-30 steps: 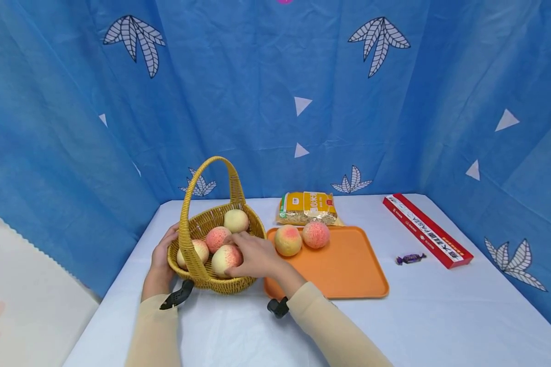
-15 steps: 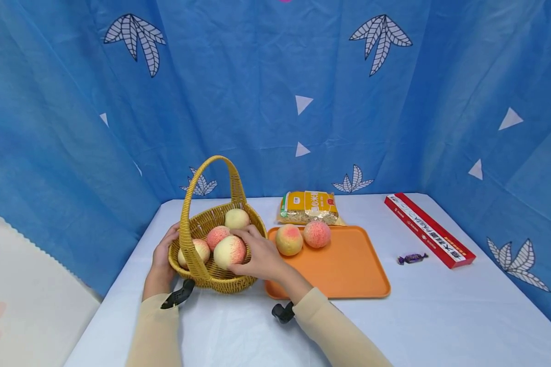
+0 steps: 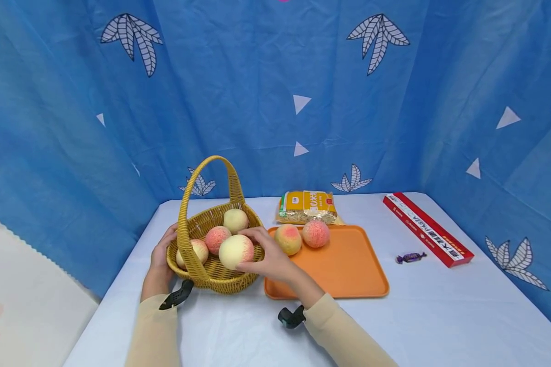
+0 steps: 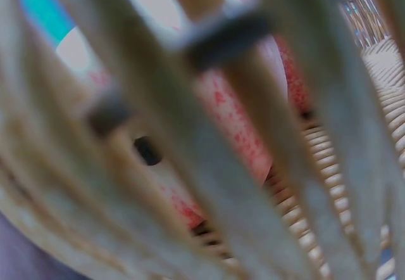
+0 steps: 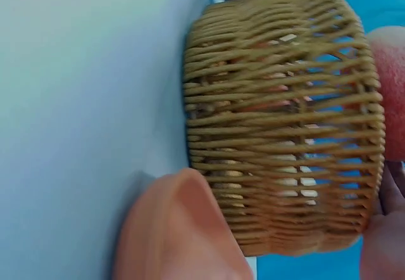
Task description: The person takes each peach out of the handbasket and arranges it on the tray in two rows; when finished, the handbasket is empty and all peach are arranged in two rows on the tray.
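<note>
My right hand (image 3: pixel 272 261) grips a pale peach (image 3: pixel 233 252) with a pink blush, raised over the near right part of the wicker basket (image 3: pixel 229 285). In the right wrist view, the peach (image 5: pixel 391 90) shows beyond the basket's rim, with part of the hand (image 5: pixel 383 248) below it. My left hand (image 3: pixel 159 255) holds the basket's left outer side; its thumb is hidden. Three other peaches lie inside, including a pink one (image 3: pixel 217 239). The left wrist view looks through the blurred basket weave (image 4: pixel 209 153) at reddish fruit (image 4: pixel 237 125).
Right of the basket lies an orange tray (image 3: pixel 344 270) bearing a yellow-pink peach (image 3: pixel 287 239) and a pink peach (image 3: pixel 316 233). Behind it is a yellow grain bag (image 3: pixel 307 206). Farther right are a purple wrapped candy (image 3: pixel 410 258) and a red pasta box (image 3: pixel 427 229). The basket handle (image 3: pixel 183 214) arches up.
My right hand has lifted the pale peach from among the others and moved it slightly up and right. The left hand and the basket have stayed in place.
</note>
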Demonstrator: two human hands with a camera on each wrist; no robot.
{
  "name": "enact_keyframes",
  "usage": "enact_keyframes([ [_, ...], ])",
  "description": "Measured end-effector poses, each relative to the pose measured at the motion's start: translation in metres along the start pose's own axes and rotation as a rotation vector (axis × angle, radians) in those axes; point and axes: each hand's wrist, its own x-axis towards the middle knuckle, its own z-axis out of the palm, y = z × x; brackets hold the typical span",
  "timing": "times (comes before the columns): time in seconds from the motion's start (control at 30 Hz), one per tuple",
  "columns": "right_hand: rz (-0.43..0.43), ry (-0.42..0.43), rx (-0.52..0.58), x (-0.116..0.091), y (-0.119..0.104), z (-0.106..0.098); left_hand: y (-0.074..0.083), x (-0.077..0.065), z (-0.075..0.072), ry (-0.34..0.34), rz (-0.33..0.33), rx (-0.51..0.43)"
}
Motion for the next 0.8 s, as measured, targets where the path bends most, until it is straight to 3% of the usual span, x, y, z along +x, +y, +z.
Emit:
enact_keyframes([
  [0.23, 0.074, 0.01, 0.256, -0.005, 0.0, -0.011, -0.003, 0.0, -0.003, -0.026, 0.048, -0.023],
  [0.33, 0.06, 0.008, 0.287, -0.006, 0.0, -0.016, -0.004, 0.0, -0.003, -0.046, 0.073, -0.033],
  [0.63, 0.053, 0.01, 0.385, -0.009, -0.002, -0.03, -0.002, 0.002, -0.002, -0.028, 0.036, -0.021],
  [0.8, 0.063, 0.037, 0.386, -0.01, -0.004, -0.039, -0.001, 0.002, -0.001, -0.039, 0.044, -0.023],
])
